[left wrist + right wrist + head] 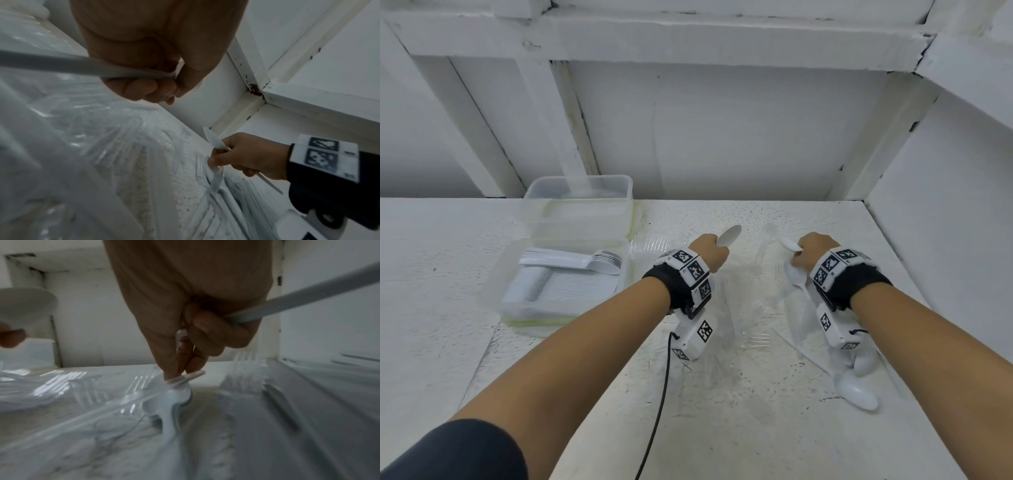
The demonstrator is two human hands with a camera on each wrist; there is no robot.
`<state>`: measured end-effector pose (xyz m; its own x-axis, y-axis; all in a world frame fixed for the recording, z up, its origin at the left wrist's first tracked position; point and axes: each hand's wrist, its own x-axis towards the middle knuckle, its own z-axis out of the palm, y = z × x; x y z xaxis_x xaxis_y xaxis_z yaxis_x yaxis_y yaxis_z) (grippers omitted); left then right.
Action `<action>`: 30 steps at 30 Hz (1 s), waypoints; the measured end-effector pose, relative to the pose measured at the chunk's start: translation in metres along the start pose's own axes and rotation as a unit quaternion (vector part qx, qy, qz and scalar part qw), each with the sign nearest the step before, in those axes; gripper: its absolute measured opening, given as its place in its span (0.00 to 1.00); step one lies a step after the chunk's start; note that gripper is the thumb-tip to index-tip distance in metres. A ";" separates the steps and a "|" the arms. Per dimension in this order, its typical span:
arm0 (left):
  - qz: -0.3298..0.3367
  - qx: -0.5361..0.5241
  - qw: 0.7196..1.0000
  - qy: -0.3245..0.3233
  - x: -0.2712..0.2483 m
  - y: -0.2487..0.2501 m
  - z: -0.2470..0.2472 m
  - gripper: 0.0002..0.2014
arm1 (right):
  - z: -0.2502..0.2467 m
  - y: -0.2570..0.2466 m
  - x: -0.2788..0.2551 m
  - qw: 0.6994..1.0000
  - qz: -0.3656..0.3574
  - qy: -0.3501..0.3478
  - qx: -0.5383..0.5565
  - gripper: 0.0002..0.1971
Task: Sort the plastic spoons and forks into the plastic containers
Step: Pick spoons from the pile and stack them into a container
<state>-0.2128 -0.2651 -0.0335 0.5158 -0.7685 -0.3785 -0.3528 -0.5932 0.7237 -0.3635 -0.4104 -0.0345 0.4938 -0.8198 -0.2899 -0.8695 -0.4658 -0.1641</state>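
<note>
Left hand (709,253): fingers (144,89) curled tight round the handle of a white spoon (729,236), bowl sticking up past the knuckles, over the middle of the tabletop (585,394). Right hand (815,251): fingers (207,331) clamped on a second spoon (790,244), thumb and forefinger also pinching another white handle down at the loose pile of clear forks (755,339) and white spoons, toward the right edge. Two clear containers (571,240) by the back left; the nearer holds stacked white spoons.
</note>
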 end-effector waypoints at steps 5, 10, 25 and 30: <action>-0.002 -0.010 1.000 0.006 -0.003 -0.006 -0.006 0.08 | -0.003 -0.013 -0.001 0.999 -0.047 -0.019 0.018 0.13; 0.001 -0.012 1.000 -0.005 -0.003 -0.001 0.000 0.04 | -0.020 -0.025 -0.022 0.982 -0.124 0.104 0.093 0.08; 0.024 0.127 0.992 -0.011 0.004 0.044 0.040 0.13 | -0.037 0.005 -0.045 0.825 0.013 0.143 0.546 0.16; 0.088 0.341 0.933 -0.076 0.002 0.052 0.036 0.33 | -0.035 0.016 -0.060 0.772 0.064 0.056 0.630 0.10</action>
<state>-0.2581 -0.3054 -0.0174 0.3039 -0.8629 -0.4039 -0.8628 -0.4290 0.2674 -0.4068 -0.3803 0.0133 0.3385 -0.8890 -0.3083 -0.1879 0.2572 -0.9479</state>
